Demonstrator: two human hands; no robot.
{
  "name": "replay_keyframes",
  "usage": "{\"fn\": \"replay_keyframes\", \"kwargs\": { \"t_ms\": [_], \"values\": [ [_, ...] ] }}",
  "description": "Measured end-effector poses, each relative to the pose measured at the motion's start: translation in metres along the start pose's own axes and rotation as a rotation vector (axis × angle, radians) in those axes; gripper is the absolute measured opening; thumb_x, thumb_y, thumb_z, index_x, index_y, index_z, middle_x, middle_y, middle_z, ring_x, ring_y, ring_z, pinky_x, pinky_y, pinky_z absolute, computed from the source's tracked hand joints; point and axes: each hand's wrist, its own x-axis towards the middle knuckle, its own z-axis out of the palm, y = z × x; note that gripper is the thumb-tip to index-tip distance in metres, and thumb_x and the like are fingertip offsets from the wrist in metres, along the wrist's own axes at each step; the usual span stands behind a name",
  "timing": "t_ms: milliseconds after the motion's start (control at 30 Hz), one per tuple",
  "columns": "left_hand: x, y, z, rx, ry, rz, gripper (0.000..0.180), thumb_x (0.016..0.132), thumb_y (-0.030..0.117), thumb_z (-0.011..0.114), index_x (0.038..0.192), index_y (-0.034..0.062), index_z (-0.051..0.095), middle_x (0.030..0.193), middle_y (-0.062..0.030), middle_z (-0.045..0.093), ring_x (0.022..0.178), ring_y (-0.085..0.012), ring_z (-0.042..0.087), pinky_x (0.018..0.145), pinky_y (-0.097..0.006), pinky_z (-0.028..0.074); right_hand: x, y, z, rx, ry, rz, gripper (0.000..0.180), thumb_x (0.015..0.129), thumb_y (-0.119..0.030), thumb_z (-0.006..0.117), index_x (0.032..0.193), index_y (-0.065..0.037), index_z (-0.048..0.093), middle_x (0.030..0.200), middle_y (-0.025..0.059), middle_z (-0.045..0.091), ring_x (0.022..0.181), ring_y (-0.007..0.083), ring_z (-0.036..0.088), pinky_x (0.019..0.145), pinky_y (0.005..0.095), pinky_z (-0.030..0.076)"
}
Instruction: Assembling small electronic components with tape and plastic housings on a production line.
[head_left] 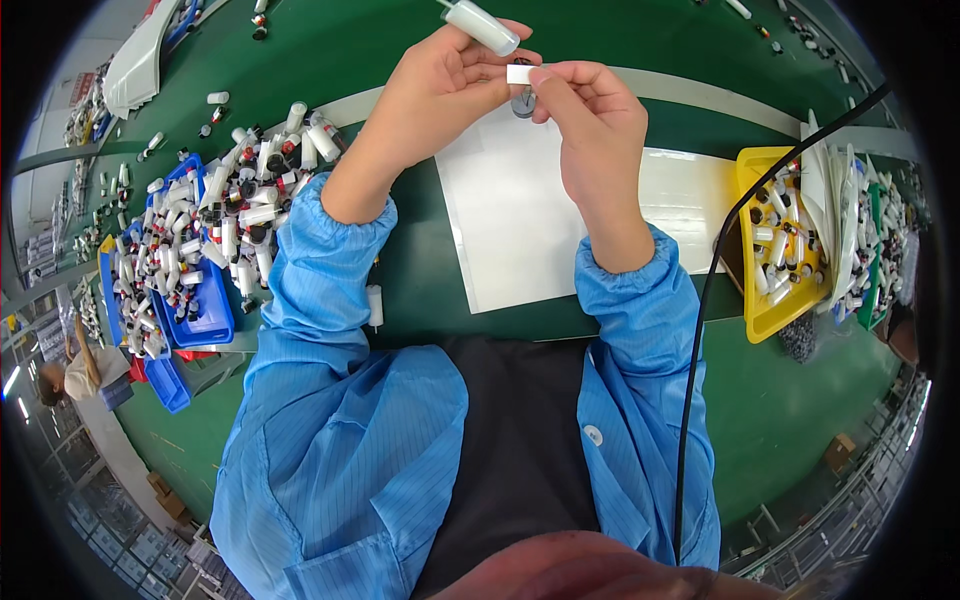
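Near the top edge, my left hand (445, 90) has its fingers curled, with a white translucent cylinder (482, 27) held slantwise at them. Its thumb and fingertips meet my right hand. My right hand (595, 115) pinches a small white rectangular piece (519, 75) between thumb and forefinger. Just under that piece shows a dark grey round part (524, 103) at the fingertips; which hand bears it I cannot tell. A white sheet (510, 220) lies on the green table (415, 250) below both hands.
A large heap of white cylinders with dark ends (255, 200) spreads on the left, around blue trays (205, 310). At the right stands a yellow tray (755, 310) holding similar cylinders. A black cable (708, 285) crosses the right side. One loose cylinder (375, 306) lies near my left sleeve.
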Motion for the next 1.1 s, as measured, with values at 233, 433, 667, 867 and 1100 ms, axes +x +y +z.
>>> {"fn": "replay_keyframes", "kwargs": {
  "t_ms": [233,433,667,867,1100],
  "values": [
    [0.0,0.011,0.001,0.058,-0.01,-0.058,0.046,0.091,-0.006,0.064,0.135,-0.0011,0.051,0.121,-0.018,0.066,0.113,-0.0193,0.064,0.098,-0.029,0.053,-0.003,0.0,0.003,-0.11,0.052,-0.062,0.009,0.089,-0.004,0.071,0.093,0.002,0.066,0.083,0.0065,0.07,0.073,0.007,0.065,0.064,0.0193,0.051],
    [-0.002,0.011,0.0,0.054,0.005,-0.069,0.042,0.089,-0.002,0.069,0.129,-0.0008,0.06,0.118,-0.0153,0.069,0.107,-0.0175,0.066,0.094,-0.028,0.054,-0.004,0.003,0.003,-0.123,0.066,-0.086,0.009,0.088,-0.003,0.071,0.093,0.001,0.066,0.082,0.006,0.071,0.073,0.0072,0.065,0.065,0.0201,0.052],
    [-0.002,0.009,0.001,0.037,0.054,-0.081,0.036,0.093,0.005,0.066,0.128,-0.0029,0.061,0.119,-0.0162,0.068,0.104,-0.0194,0.068,0.094,-0.031,0.056,0.001,-0.002,-0.004,-0.204,-0.041,-0.136,0.016,0.086,-0.004,0.074,0.098,0.001,0.065,0.095,0.0056,0.068,0.076,0.0068,0.063,0.065,0.0196,0.05],
    [-0.006,0.016,0.008,-0.335,0.003,-0.119,0.037,0.097,0.005,0.061,0.132,-0.0052,0.056,0.121,-0.0166,0.068,0.107,-0.0217,0.068,0.097,-0.033,0.056,0.016,0.004,-0.018,0.326,-0.305,0.254,0.029,0.091,-0.014,0.072,0.116,-0.007,0.061,0.101,0.0013,0.061,0.079,0.0077,0.057,0.069,0.0237,0.047],
    [-0.019,0.058,-0.043,0.043,0.138,-0.077,0.039,0.092,0.003,0.067,0.128,-0.0077,0.057,0.118,-0.017,0.069,0.107,-0.0218,0.068,0.092,-0.031,0.055,0.002,0.019,-0.014,-0.567,-0.346,-0.002,0.017,0.094,-0.016,0.062,0.103,-0.003,0.068,0.082,0.0056,0.063,0.075,0.0149,0.063,0.065,0.0334,0.05]
  ]
}}
